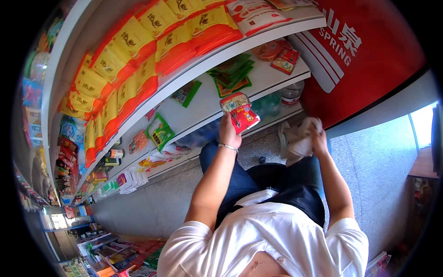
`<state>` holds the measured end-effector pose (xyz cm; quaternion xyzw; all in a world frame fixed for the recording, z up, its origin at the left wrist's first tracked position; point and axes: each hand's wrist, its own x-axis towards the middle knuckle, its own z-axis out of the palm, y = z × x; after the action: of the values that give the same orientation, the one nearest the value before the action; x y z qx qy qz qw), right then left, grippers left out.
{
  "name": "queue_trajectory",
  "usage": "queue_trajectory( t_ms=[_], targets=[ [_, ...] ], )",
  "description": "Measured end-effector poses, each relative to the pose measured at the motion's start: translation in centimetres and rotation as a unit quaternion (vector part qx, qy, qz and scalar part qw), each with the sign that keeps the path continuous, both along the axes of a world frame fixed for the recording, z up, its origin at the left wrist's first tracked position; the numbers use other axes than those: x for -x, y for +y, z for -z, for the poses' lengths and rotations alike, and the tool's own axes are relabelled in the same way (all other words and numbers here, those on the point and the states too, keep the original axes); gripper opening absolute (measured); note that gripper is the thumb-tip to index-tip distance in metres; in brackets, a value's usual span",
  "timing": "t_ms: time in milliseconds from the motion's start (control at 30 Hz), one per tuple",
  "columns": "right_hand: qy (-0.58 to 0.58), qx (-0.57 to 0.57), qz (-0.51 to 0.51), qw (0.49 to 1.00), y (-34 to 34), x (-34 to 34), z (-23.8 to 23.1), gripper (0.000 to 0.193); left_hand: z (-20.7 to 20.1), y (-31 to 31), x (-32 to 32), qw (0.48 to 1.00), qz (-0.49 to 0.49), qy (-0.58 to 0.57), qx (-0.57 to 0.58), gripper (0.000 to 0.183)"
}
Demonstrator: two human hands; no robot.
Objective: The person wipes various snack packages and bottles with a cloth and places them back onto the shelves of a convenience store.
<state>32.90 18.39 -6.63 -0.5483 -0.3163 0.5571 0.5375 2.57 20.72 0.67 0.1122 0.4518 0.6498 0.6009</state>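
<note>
My left hand [228,131] is closed around the lower end of a red food packet [242,113] with a pale picture panel at its top. It holds the packet up in front of the middle shelf. To the right, my right hand [317,140] grips a crumpled beige cloth [300,141], which hangs down over my knee. On the shelf beyond the packet lie green packets [232,70] in a loose pile. Another red packet [285,60] rests near the shelf's right end. A green bag [159,132] leans at the shelf's front edge, left of my hand.
Rows of yellow and red bags [173,44] fill the upper shelf, whose white edge [203,57] juts out above the middle one. Large bottles [267,105] stand on the bottom shelf. A red panel [364,55] borders the shelving at right. Grey floor [364,175] stretches beside my legs.
</note>
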Motion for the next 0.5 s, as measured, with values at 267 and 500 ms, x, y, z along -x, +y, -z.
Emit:
queue_trajectory(
  t_ms=[267,500],
  targets=[
    [0.128,0.036,0.075,0.988,-1.1,-1.6,1.4,0.029,4.3,13.4,-7.9,0.963,0.18,0.184,-0.076,0.026],
    [0.184,0.048,0.063,0.98,-0.9,-2.6,1.1,0.032,6.9,25.6,-11.5,0.809,0.176,0.55,-0.113,0.015]
  ],
)
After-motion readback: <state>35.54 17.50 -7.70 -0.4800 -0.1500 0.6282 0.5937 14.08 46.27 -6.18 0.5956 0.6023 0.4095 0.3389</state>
